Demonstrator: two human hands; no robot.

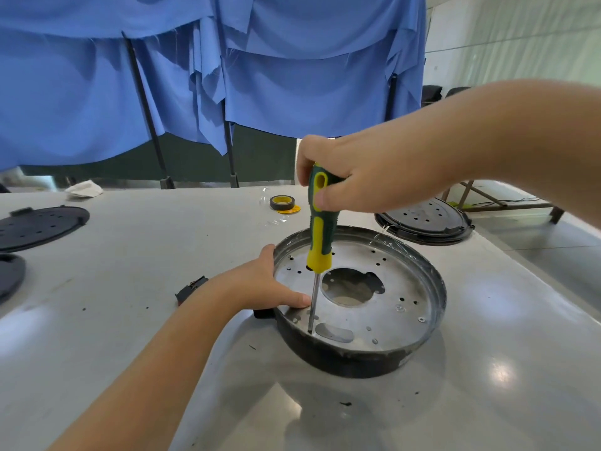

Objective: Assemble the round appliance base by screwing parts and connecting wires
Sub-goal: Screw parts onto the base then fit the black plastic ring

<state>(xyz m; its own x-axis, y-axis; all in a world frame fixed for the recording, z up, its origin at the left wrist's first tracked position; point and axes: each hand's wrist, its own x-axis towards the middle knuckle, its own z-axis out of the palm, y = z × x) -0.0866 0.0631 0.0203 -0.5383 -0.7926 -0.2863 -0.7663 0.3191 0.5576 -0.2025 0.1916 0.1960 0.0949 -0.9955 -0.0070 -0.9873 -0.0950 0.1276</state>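
The round appliance base (390, 356) stands on the white table, a black ring holding a silver metal plate (393, 281) with a large centre hole and several small holes. My right hand (364, 172) grips the top of a green and yellow screwdriver (320, 232) held upright. Its tip rests on the plate near the front left rim. My left hand (266, 284) holds the base's left rim, thumb lying over the edge onto the plate beside the shaft.
A roll of tape (282, 202) lies behind the base. One black perforated disc (422, 224) sits at the right rear, another (35, 224) at far left. A small black part (192, 289) lies left of my left wrist. Blue cloth (227, 76) hangs behind the table.
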